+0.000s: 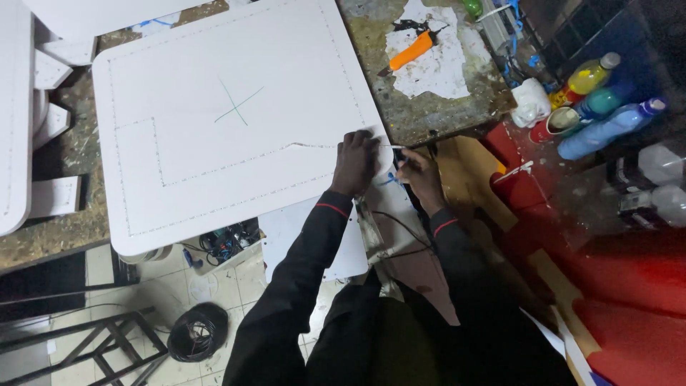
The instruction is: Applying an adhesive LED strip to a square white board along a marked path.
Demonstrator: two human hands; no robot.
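The large white rounded-corner board (236,114), marked with dotted lines, lies on the worn bench (436,114). Its right edge is pressed flat by the left hand (355,163), while a thin dark tool (397,151) is pinched in the right hand (418,174). Steady downward pressure beside the tool tip is judged best.

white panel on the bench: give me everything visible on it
The white panel is a large flat sheet with rounded corners, matte, like plastic or foam board. It lies flat on a worn workbench, its near edge overhanging the floor. A dotted line follows its border, another traces a stepped shape inside, and a thin pen cross marks the middle. The left hand presses on its right near corner; the right hand holds a small dark tool at that edge.
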